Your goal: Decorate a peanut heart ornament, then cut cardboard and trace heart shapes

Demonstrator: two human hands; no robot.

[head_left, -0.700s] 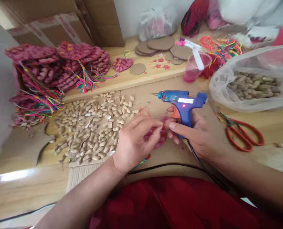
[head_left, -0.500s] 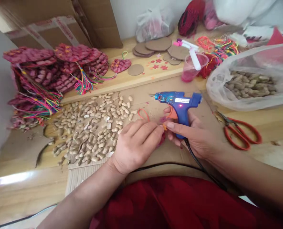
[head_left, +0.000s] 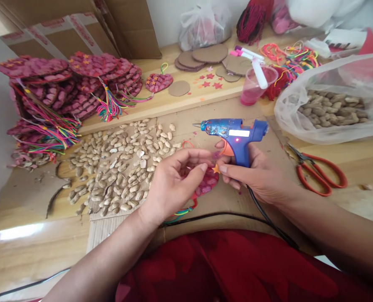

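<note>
Orange in fingertips: pinches small star [head_left: 216, 168] between thumb and finger of right hand [head_left: 257, 174]; grips blue hot glue gun [head_left: 243, 142] in same hand, nozzle pointing left. Holds left hand [head_left: 173, 180] just beside star, thumb and fingers parted, partly hiding pink peanut-covered ornament [head_left: 207, 184]. Beyond left hand, scattered peanuts [head_left: 132, 179]; at right, red-handled scissors [head_left: 309, 160].

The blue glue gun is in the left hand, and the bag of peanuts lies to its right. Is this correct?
Not quite: the head view shows the blue glue gun in the right hand; the bag of peanuts does lie to its right.
</note>
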